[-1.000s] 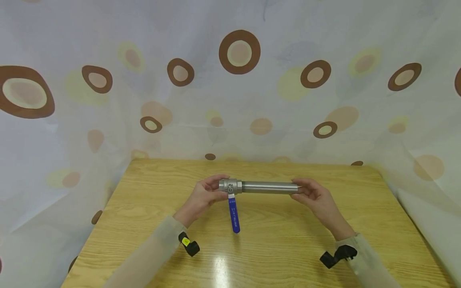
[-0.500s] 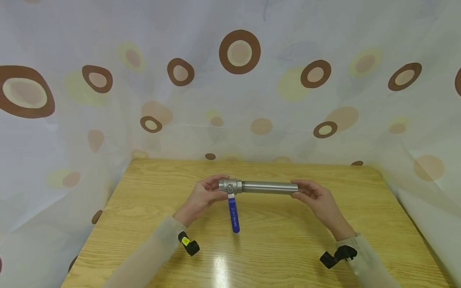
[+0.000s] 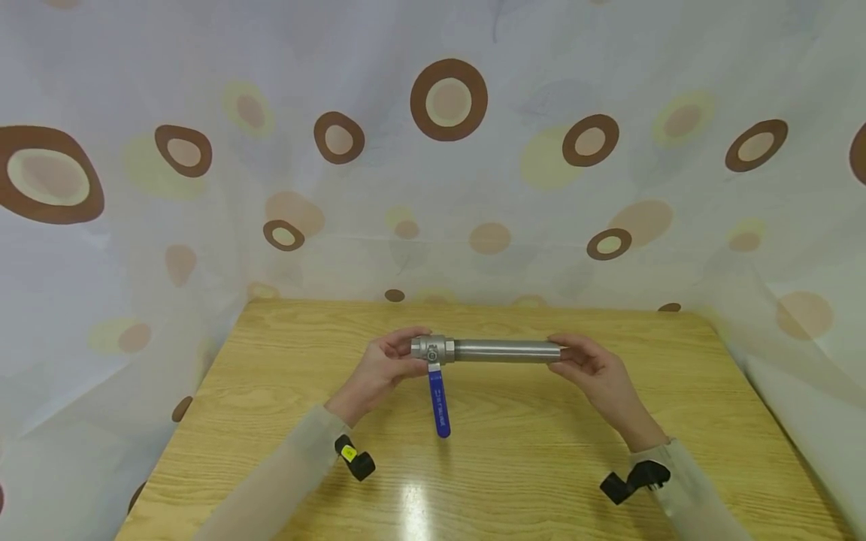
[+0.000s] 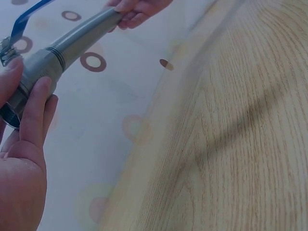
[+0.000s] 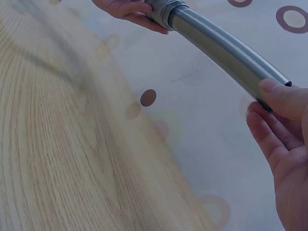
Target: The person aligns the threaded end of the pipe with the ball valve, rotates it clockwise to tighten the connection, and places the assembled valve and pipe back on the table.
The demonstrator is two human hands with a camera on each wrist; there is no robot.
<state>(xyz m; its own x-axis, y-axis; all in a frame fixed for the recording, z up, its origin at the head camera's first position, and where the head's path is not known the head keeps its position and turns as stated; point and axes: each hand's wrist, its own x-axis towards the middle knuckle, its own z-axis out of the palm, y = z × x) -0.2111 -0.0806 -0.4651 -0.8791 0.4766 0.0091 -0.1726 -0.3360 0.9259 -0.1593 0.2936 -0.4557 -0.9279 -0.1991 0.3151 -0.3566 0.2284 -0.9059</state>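
Observation:
My left hand [image 3: 380,370] grips a silver ball valve [image 3: 438,349] by its open end, thumb in front and fingers behind. From the valve a blue lever handle [image 3: 439,404] points toward me. A straight metal pipe [image 3: 504,351] is joined to the valve's right side, with some thread showing at the joint in the left wrist view. At the pipe's far end, my right hand [image 3: 598,379] pinches it between thumb and fingers. Valve and pipe are held level above the table, and the pipe [image 5: 226,50] looks smooth in the right wrist view.
A wooden table [image 3: 528,466] lies beneath, carrying the shadow of the held parts. Patterned white cloth [image 3: 504,188] rises behind the table and along both sides. A small black camera [image 3: 355,460] is strapped to the left sleeve, and another black camera [image 3: 636,481] to the right.

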